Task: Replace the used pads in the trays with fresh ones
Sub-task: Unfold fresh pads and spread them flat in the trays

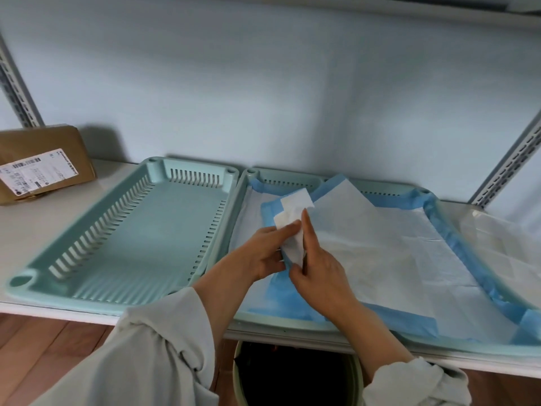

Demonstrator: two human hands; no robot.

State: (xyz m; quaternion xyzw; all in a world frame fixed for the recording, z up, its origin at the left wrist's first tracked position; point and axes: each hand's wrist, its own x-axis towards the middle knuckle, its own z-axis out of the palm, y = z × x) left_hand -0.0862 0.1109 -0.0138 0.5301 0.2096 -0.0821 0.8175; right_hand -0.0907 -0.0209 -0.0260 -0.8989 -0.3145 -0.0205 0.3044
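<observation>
Two pale green slotted trays stand side by side on a white shelf. The left tray [123, 235] holds no pad. The right tray [433, 197] is lined with a white pad with blue edges [456, 276], and a second blue-backed pad [360, 238] lies loosely unfolded on top of it. Over the right tray's left half, my left hand [263, 253] and my right hand [319, 271] both pinch a folded white part of a pad [292, 227], its corners sticking up above my fingers.
A brown cardboard parcel [44, 162] with a label leans at the shelf's far left. A clear plastic pack [506, 247] lies right of the trays. A round bin with a dark inside [292, 376] stands below the shelf edge. Slotted metal uprights [509, 168] flank the shelf.
</observation>
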